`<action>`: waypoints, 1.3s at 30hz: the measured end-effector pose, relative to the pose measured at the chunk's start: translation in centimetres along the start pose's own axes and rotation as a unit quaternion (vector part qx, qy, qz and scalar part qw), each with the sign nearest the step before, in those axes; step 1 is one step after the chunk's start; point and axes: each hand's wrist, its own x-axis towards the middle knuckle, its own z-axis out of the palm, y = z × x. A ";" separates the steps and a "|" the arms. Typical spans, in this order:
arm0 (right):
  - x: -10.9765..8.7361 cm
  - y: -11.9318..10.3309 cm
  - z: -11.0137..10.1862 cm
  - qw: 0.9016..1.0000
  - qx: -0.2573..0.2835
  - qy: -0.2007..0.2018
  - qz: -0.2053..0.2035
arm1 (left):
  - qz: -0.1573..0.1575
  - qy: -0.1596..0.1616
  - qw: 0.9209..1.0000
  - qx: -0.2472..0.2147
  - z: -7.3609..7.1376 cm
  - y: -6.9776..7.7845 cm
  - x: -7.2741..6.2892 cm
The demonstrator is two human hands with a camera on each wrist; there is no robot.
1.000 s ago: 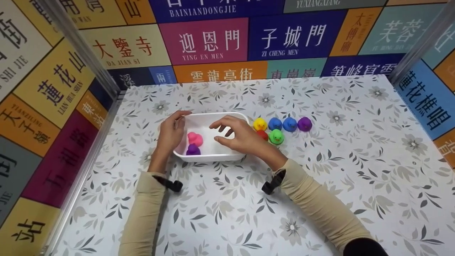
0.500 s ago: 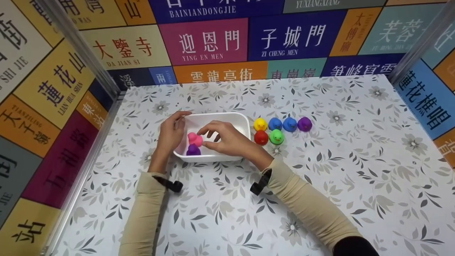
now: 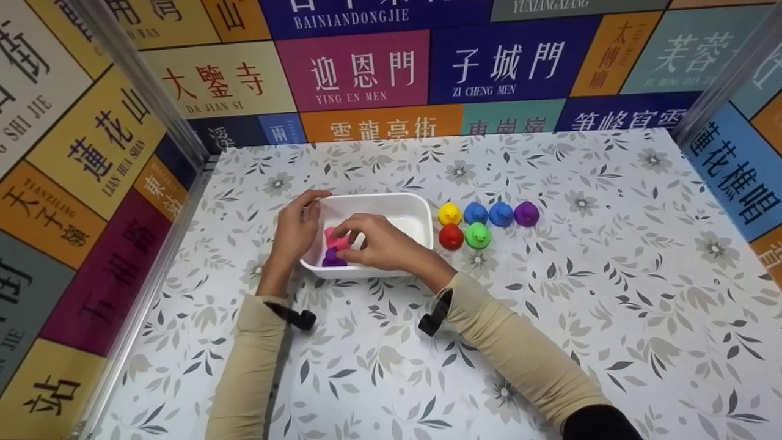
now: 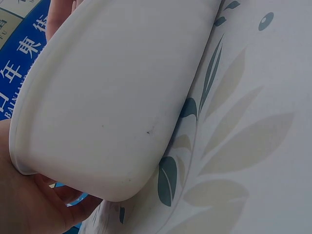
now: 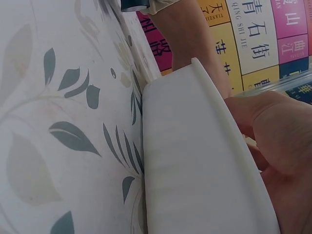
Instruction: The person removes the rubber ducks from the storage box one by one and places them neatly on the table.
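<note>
A white plastic tub (image 3: 403, 197) stands on the table, with a pink rubber duck (image 3: 338, 239) and a purple rubber duck (image 3: 333, 259) in its left end. My left hand (image 3: 295, 229) grips the tub's left end; in the left wrist view its fingers (image 4: 78, 208) curl below the rim, outside the wall. Inside the tub, my right hand (image 3: 382, 244) has index finger and thumb around the pink duck, the thumb tip close to the purple duck. In the right wrist view, the tub's wall (image 5: 195, 161) hides the ducks and fingertips.
Right of the tub sit a yellow duck (image 3: 449, 214), two blue ducks, the first blue duck (image 3: 475, 213) beside the yellow one, a purple duck (image 3: 526, 214), a red duck (image 3: 451, 236) and a green duck (image 3: 478, 235). Printed panels wall off the table's (image 3: 550, 342) back and sides.
My right hand has moved left through the tub, from over its right half to the pink duck, and its fingers have closed in around that duck. My left hand has stayed put.
</note>
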 end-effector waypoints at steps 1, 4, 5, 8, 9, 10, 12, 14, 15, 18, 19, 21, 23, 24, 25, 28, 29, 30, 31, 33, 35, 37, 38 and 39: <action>0.1 0.0 0.1 1.000 0.001 -0.001 -0.001 | 0.000 0.000 1.000 0.002 0.0 0.0 0.0; 0.4 -0.1 0.5 1.000 0.003 -0.002 -0.004 | 0.004 0.000 1.000 0.007 0.0 0.0 0.0; 0.5 -0.2 0.5 1.000 0.001 -0.003 -0.006 | 0.005 0.002 1.000 0.007 0.0 0.1 0.0; 0.7 -0.3 0.7 1.000 -0.002 -0.005 -0.015 | 0.005 0.002 1.000 0.005 0.0 0.1 0.0; 0.8 -0.3 0.8 1.000 -0.003 -0.005 -0.018 | 0.005 0.002 1.000 0.004 -0.1 0.2 0.0; 0.8 -0.3 0.8 1.000 -0.004 -0.005 -0.020 | 0.004 0.002 1.000 0.003 -0.1 0.2 0.0; 0.8 -0.2 0.9 1.000 -0.004 -0.005 -0.022 | 0.004 0.003 1.000 0.000 -0.1 0.3 0.1; 0.9 -0.2 0.9 1.000 -0.006 -0.007 -0.021 | 0.004 0.004 1.000 -0.002 -0.2 0.3 0.1; 0.9 -0.2 0.9 1.000 -0.006 -0.007 -0.020 | 0.004 0.004 1.000 -0.003 -0.2 0.3 0.1; 1.0 0.0 1.0 1.000 -0.010 -0.013 -0.015 | 0.004 0.003 1.000 -0.002 -0.2 0.3 0.1; 1.0 0.0 1.0 1.000 -0.011 -0.016 -0.013 | 0.003 0.002 1.000 -0.001 -0.2 0.3 0.1; 1.0 0.0 1.0 1.000 -0.013 -0.021 -0.009 | 0.003 0.002 1.000 0.001 -0.2 0.2 0.0; 1.1 0.0 1.0 1.000 -0.013 -0.025 -0.005 | 0.003 0.003 1.000 0.004 -0.2 0.2 0.0; 1.1 0.0 1.0 1.000 -0.014 -0.027 -0.003 | 0.004 0.003 1.000 0.004 -0.2 0.1 0.0; 1.1 0.0 1.0 0.999 -0.016 -0.029 -0.001 | 0.003 0.003 1.000 0.004 -0.2 0.1 0.0; 1.1 0.0 1.1 0.999 -0.022 -0.033 0.003 | 0.004 0.002 1.000 0.003 -0.1 0.0 0.0; 1.1 0.0 1.1 0.999 -0.024 -0.035 0.002 | 0.005 0.002 1.000 0.002 -0.1 0.0 -0.1; 1.2 0.0 1.1 0.999 -0.026 -0.036 0.001 | 0.006 0.003 1.000 0.001 -0.1 0.0 -0.1; 1.2 0.0 1.1 0.999 -0.027 -0.037 0.001 | 0.007 0.004 1.000 0.001 -0.1 0.0 -0.1; 1.2 0.0 1.1 0.999 -0.028 -0.037 -0.001 | 0.011 0.005 1.000 0.001 -0.1 0.0 -0.1; 1.3 0.0 1.2 0.999 -0.028 -0.037 -0.004 | 0.013 0.007 1.000 0.001 0.0 0.0 -0.1; 1.3 0.1 1.3 0.999 -0.027 -0.037 -0.005 | 0.014 0.008 1.000 0.002 0.0 -0.1 -0.1; 1.4 0.1 1.3 0.999 -0.026 -0.038 -0.005 | 0.015 0.008 1.000 0.002 0.0 -0.1 -0.1; 1.4 0.1 1.3 0.999 -0.025 -0.039 -0.006 | 0.014 0.008 1.000 0.002 0.0 -0.1 -0.1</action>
